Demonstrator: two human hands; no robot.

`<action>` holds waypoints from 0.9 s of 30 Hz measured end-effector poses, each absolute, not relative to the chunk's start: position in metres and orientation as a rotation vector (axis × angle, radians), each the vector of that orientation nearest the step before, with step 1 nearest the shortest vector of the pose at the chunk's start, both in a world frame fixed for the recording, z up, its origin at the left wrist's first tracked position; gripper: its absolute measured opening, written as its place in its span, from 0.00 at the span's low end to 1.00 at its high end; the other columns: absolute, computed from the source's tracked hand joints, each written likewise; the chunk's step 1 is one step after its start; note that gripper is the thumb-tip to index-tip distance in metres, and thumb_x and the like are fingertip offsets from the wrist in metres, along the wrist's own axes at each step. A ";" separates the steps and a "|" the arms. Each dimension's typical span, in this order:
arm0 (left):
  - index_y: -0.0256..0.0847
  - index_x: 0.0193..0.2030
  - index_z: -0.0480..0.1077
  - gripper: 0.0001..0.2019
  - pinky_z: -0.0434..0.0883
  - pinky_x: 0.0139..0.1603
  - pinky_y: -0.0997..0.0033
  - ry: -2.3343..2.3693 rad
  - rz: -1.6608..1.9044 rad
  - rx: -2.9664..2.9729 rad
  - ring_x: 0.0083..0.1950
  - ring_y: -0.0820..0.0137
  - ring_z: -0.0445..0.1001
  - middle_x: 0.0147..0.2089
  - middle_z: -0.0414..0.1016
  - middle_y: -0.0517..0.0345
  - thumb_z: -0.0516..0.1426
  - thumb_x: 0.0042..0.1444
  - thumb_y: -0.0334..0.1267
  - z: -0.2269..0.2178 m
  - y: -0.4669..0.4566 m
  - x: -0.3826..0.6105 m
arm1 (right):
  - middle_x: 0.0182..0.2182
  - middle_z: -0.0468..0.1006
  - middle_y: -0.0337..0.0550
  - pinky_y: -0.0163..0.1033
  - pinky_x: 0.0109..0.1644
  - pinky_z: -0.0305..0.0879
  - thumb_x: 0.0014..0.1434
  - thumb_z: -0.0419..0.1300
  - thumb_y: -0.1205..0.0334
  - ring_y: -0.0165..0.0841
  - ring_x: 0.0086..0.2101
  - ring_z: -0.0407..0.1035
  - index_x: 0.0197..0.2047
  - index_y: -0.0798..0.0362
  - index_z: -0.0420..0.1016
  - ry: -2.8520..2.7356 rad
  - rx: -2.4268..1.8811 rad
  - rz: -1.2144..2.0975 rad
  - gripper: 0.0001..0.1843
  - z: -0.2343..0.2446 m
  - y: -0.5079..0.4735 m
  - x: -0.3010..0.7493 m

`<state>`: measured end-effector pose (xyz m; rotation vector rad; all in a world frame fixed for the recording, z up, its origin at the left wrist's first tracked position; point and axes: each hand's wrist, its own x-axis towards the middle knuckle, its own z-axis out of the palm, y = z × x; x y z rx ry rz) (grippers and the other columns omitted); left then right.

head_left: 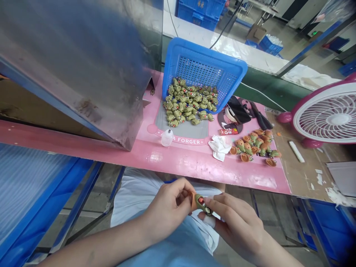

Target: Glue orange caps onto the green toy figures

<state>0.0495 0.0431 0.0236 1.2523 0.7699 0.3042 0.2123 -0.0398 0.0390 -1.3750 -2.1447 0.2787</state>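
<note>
Above my lap, my left hand [175,205] pinches a small orange piece [194,201]. My right hand [233,220] grips an olive-green toy part [200,201] with red and white details, thumb below and fingers above. The two pieces touch end to end, though how firmly they are joined is hidden by the fingers. White coverings show on fingertips of my right hand. Beyond my hands, many similar green parts [186,104] spill from a tipped blue basket [241,68]. To the right lie several orange-and-green pieces [254,144] in a cluster.
On the pink table mat [180,161] stand a small clear bottle [167,137] and a crumpled white cloth [220,147]. A dark phone [238,109] and a red packet [228,131] lie behind. A metal housing [111,74] rises at left, a pink-and-white fan [330,111] at right.
</note>
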 end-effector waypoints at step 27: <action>0.41 0.28 0.56 0.19 0.63 0.31 0.69 0.625 0.230 1.309 0.25 0.71 0.64 0.24 0.64 0.60 0.35 0.61 0.49 0.030 0.034 0.045 | 0.30 0.77 0.44 0.32 0.32 0.71 0.54 0.59 0.71 0.31 0.29 0.72 0.44 0.57 0.68 -1.816 -1.538 0.002 0.13 0.041 -0.049 0.187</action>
